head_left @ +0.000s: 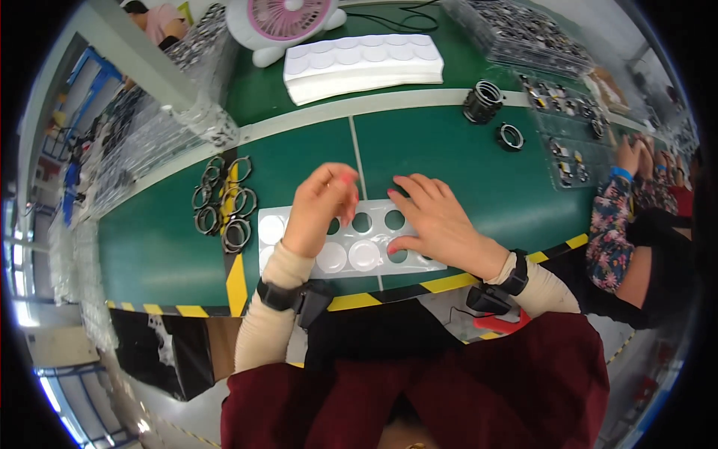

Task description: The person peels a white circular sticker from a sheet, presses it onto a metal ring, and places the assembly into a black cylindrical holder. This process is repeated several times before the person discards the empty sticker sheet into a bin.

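A white sheet with two rows of round spots [379,234] lies in front of me on the green table. Several spots are white discs [364,255]; through others the green tabletop shows. My right hand [440,224] rests over the sheet's right part, fingers spread, with nothing visible in it. Above the sheet's left part, my left hand [323,203] is raised with its fingers curled in toward the thumb. Whatever it may hold is hidden by the fingers. Dark straps with small boxes circle both wrists.
Several metal rings [235,233] lie at the left. A stack of white disc sheets [366,67] and a pink-white fan [288,19] stand beyond. Black rings [482,102] are stacked at the right, beside a single ring [510,137] and clear parts trays [572,153]. A co-worker's hands [634,155] are farther right.
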